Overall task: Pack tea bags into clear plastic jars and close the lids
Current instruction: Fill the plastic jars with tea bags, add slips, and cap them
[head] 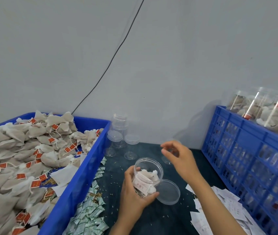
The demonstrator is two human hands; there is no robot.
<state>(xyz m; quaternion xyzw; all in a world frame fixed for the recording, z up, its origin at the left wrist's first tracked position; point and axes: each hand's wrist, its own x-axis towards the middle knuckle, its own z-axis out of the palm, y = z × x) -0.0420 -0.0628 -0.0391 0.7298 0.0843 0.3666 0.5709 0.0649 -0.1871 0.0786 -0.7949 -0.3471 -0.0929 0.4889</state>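
- A clear plastic jar (147, 175) with its mouth open, tilted toward the camera, sat near the middle of the dark worktop (151, 221), partly filled with tea bags and a paper label
- The left hand (134, 194) gripped that jar, fingers and thumb curled round its lower body
- The jar's clear lid (168, 192) lay flat on the worktop, touching the jar's right side
- The right hand (179, 157) hovered above and behind the jar with fingers loosely curled; whether it held a second clear jar behind its fingers could not be told
- Several empty clear jars (118, 138), some stacked, stood toward the worktop's far edge against the grey wall (151, 65)
- A blue tub (77, 180) along the worktop's left edge was heaped with loose tea bags (24, 158) bearing red tags
- Small green-and-white sachets (89, 211) lay strewn on the worktop just beside the tub's right wall
- White paper slips (219, 209) were scattered near the worktop's right front corner
- A blue slatted crate (246, 150) stood along the right edge, with filled jars (270, 112) lying on top of it
- A black cable (118, 48) ran down the wall to behind the tub
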